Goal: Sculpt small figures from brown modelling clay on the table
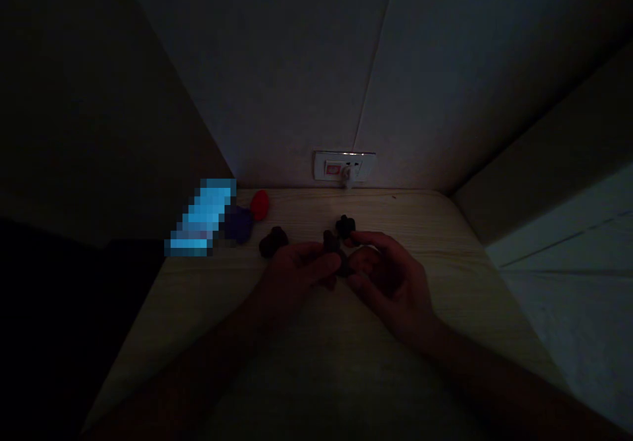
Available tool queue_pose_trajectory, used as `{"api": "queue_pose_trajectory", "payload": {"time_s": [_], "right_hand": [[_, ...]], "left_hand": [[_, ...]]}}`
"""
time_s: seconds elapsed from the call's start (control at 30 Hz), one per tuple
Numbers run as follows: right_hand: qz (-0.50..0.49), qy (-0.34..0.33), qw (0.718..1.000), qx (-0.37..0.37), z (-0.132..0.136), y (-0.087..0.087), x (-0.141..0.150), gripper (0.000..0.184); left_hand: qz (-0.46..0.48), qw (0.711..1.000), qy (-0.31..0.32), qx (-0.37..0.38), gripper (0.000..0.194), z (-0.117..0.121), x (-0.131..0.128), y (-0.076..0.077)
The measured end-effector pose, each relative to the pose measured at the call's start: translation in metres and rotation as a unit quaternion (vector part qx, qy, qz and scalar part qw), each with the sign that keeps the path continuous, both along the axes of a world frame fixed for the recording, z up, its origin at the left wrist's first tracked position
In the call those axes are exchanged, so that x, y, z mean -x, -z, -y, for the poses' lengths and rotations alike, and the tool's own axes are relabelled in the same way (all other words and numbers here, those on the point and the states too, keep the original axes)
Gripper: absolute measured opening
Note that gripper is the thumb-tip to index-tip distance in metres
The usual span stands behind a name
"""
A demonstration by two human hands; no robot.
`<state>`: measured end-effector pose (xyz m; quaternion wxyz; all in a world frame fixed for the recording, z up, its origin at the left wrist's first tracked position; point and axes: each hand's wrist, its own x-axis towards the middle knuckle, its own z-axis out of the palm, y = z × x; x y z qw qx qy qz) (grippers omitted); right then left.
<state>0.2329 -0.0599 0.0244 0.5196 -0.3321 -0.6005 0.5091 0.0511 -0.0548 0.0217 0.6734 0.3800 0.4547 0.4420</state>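
The scene is very dim. My left hand [297, 271] and my right hand [388, 276] meet over a light wooden table [445, 283], fingers curled round small dark knobbly pieces [339, 240] held between them. One dark lump [345, 225] pokes up above the fingertips. What the pieces are is too dark to tell. A dark lump [273, 240] lies just left of my left hand.
A red piece [260, 204] and a purple piece [240, 223] lie at the table's back left, beside a glowing blue blurred screen [202, 220]. A wall socket [345, 166] with a plug sits on the white wall behind. Dark surfaces flank the table on both sides.
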Motion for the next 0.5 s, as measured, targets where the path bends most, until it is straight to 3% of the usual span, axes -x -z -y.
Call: {"api": "queue_pose_trajectory", "payload": {"time_s": [0.5], "right_hand": [[0.029,0.033,0.998,-0.040,0.0006,0.0037,0.0018,0.044]], "left_hand": [[-0.002,1.000,0.006,-0.011,0.030,0.0004,-0.0021,0.0044]]}}
